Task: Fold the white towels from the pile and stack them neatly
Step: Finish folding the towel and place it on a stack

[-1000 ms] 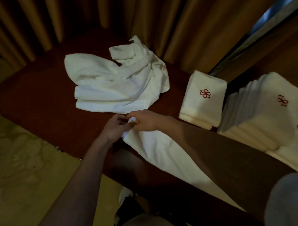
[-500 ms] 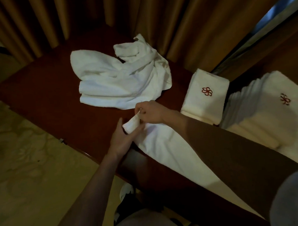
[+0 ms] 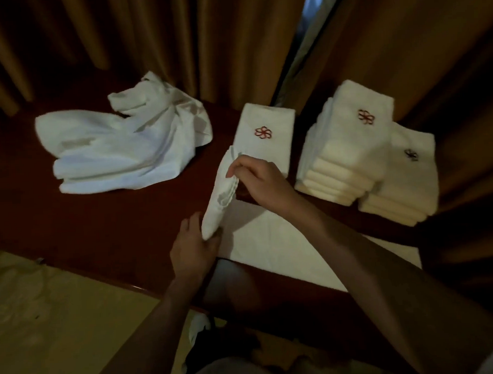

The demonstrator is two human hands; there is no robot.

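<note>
A white towel (image 3: 273, 242) lies stretched along the front edge of the dark red table (image 3: 105, 221). Its left end is raised off the table between both hands. My right hand (image 3: 256, 180) pinches the upper corner of that end. My left hand (image 3: 192, 245) grips the lower corner near the table's front edge. A crumpled pile of white towels (image 3: 122, 150) lies at the back left. A short stack of folded towels with a red flower emblem (image 3: 265, 135) sits just behind my right hand. Two taller folded stacks (image 3: 348, 148) (image 3: 403, 180) stand to the right.
Brown curtains (image 3: 177, 43) hang right behind the table. A pale patterned floor (image 3: 48, 322) lies below the table's front edge on the left. A strip of window (image 3: 311, 11) shows between the curtains.
The hands have spread apart along the towel's end: my right hand moved up and away, my left hand stayed near the front edge. The view shifted, so the pile sits farther left.
</note>
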